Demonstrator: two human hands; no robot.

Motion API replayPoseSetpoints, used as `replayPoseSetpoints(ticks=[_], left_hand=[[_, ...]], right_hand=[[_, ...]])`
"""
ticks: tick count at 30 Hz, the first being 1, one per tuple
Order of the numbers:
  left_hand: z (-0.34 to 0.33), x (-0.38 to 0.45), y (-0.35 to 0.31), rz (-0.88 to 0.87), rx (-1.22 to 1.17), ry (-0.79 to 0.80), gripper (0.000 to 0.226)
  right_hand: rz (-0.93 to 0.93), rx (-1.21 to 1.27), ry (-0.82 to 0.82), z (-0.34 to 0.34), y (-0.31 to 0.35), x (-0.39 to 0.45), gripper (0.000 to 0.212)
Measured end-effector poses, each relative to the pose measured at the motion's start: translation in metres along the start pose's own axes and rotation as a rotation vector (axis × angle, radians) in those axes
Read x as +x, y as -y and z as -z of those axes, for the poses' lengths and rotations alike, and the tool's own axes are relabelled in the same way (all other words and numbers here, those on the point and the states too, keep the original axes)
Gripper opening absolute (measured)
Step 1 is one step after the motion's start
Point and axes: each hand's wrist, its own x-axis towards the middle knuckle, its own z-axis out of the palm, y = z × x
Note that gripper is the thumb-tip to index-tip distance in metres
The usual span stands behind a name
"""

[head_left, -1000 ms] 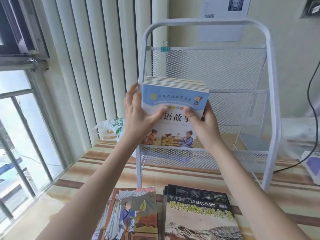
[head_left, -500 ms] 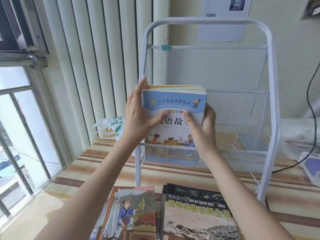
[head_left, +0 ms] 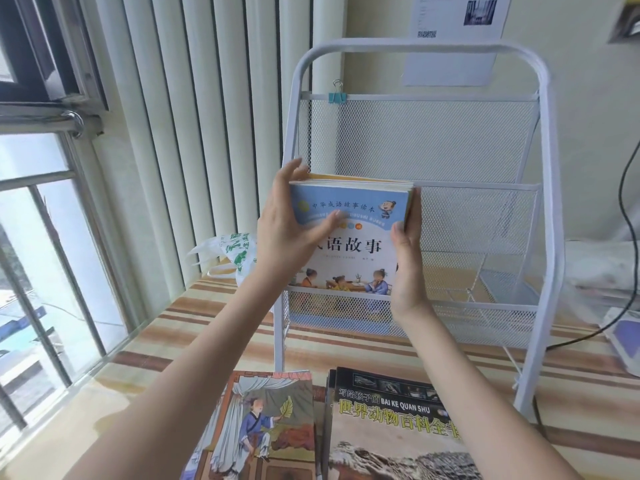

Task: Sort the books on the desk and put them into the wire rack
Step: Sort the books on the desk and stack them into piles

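A stack of thin blue-and-white story books (head_left: 360,233) stands upright in the left end of the front pocket of the white wire rack (head_left: 550,209). My left hand (head_left: 287,226) grips the stack's left edge, thumb across the cover. My right hand (head_left: 407,265) holds its right edge, fingers behind the stack. On the desk near me lie a picture book with a robed figure (head_left: 266,424) and, to its right, a black-topped animal encyclopedia (head_left: 391,427) on a small pile.
The rack stands on a striped desk (head_left: 381,351) against the wall. A white plastic bag with green print (head_left: 232,251) lies left of the rack. Vertical blinds and a window fill the left side. A black cable (head_left: 623,202) hangs at the right.
Both hands have lowered the blue book stack deeper into the rack's front pocket. My right hand has slid from the cover to the right edge.
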Motion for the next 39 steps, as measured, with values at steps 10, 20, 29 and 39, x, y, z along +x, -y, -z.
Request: replayPoseSetpoints(ticks=[10,20,29,39], left_hand=[[0.003,0.005,-0.005,-0.04,0.02,0.01,0.052],[0.009,0.003,-0.007,-0.314,0.392,-0.075,0.051],[-0.027,0.024,-0.017,-0.516,0.698,-0.25,0.035],[-0.032,0.037,-0.015,-0.356,0.739,-0.249,0.042]], right_hand=[[-0.031,0.169,-0.07,-0.01,0.012,0.008,0.083],[0.296,-0.425,-0.292,-0.019,0.022,0.02,0.049],[0.555,-1.096,-0.424,-0.023,0.038,0.036,0.029],[0.784,-1.379,-0.333,-0.032,0.024,0.059,0.043]])
